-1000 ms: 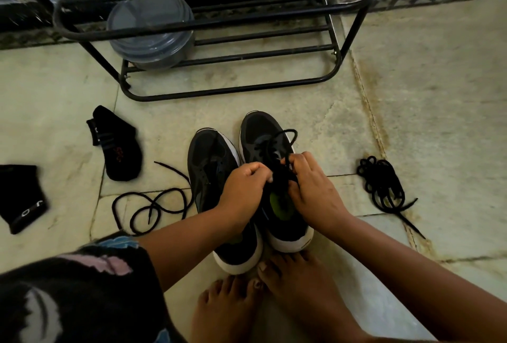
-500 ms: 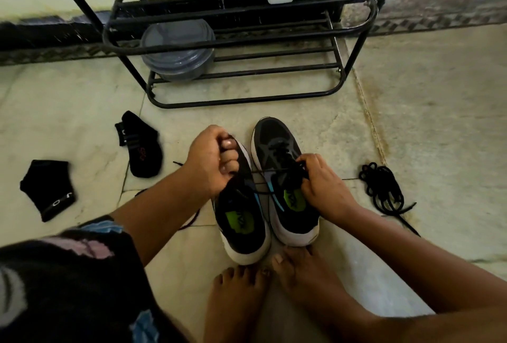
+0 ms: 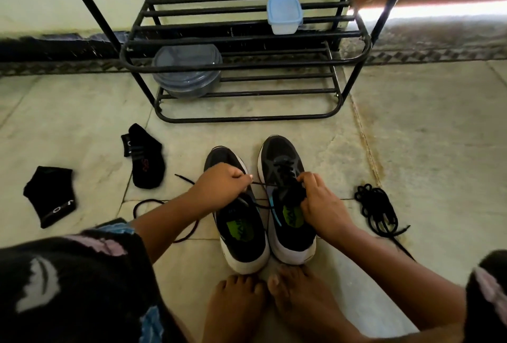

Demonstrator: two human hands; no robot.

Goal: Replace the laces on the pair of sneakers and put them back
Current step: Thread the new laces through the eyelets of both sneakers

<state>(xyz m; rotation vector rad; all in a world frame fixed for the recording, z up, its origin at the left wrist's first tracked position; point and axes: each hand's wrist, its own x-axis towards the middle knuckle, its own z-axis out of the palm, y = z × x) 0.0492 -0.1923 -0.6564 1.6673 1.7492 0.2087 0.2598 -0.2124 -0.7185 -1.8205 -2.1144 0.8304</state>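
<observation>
Stone floor, black metal shoe rack [image 3: 247, 68] upper centre. Black white-soled sneakers [image 3: 285, 200] centre frame. Left hand [image 3: 222, 186], drawn back from 0.5 s ago, pinches black lace [image 3: 260, 184] taut; right hand [image 3: 321, 202] grips tongue. Tightening underway.

A home entryway: worn stone floor tiles [image 3: 425, 136], a black metal shoe rack [image 3: 247, 62] against the wall, socks [image 3: 145, 161] scattered beside it.

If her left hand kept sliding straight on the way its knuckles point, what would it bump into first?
Probably the right sneaker. The left hand, pinching a lace over the left sneaker, points across toward it and the right hand. Depth is unclear.
</observation>
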